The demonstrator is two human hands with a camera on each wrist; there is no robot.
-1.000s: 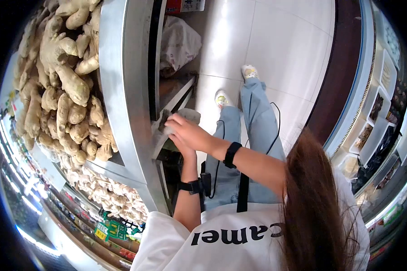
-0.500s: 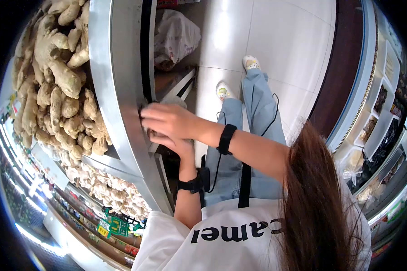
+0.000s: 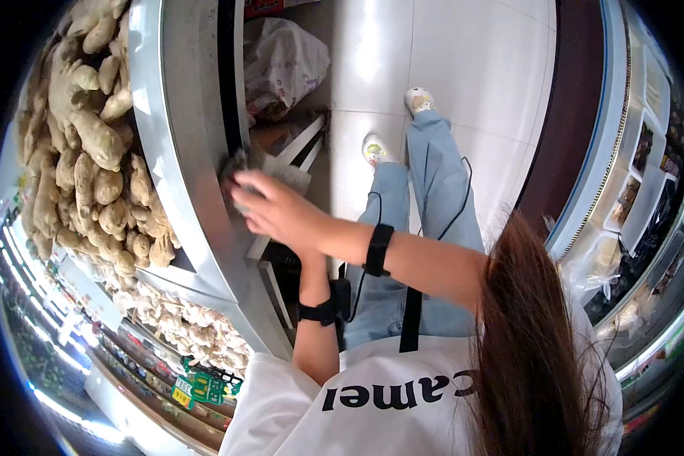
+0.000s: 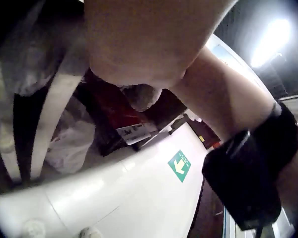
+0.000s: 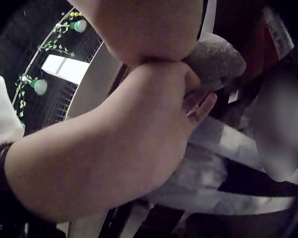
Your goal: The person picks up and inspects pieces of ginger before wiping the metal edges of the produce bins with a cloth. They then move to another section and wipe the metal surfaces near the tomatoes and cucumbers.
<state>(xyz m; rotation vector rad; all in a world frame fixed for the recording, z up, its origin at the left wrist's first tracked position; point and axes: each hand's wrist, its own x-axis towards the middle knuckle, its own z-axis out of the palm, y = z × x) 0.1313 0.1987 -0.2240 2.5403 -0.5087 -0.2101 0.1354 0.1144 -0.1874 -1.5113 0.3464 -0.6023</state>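
Observation:
A bunched grey cloth (image 3: 239,161) lies against the steel front of a display stand (image 3: 186,99), blurred by motion in the head view. My right hand (image 3: 285,216) reaches over it, fingers spread and slightly bent around its near side. My left hand (image 5: 149,101) is mostly covered by the right in the head view. From the right wrist, its curled fingertips show right at the cloth (image 5: 221,62), which bulges out beyond both hands. Only a small grey lump of cloth (image 4: 141,97) peeks out below the hand in the left wrist view.
Ginger roots (image 3: 87,152) are piled on the stand, with garlic bulbs (image 3: 182,315) nearer me. A white plastic bag (image 3: 289,64) sits on the low shelf beyond my hands. White tubs (image 3: 642,152) line the right side. A cable (image 3: 467,197) hangs by my legs.
Both hands moved left and away from my body along the steel stand with the cloth. The right hand's fingers shifted from bunched to spread. My head view moved slightly rightward.

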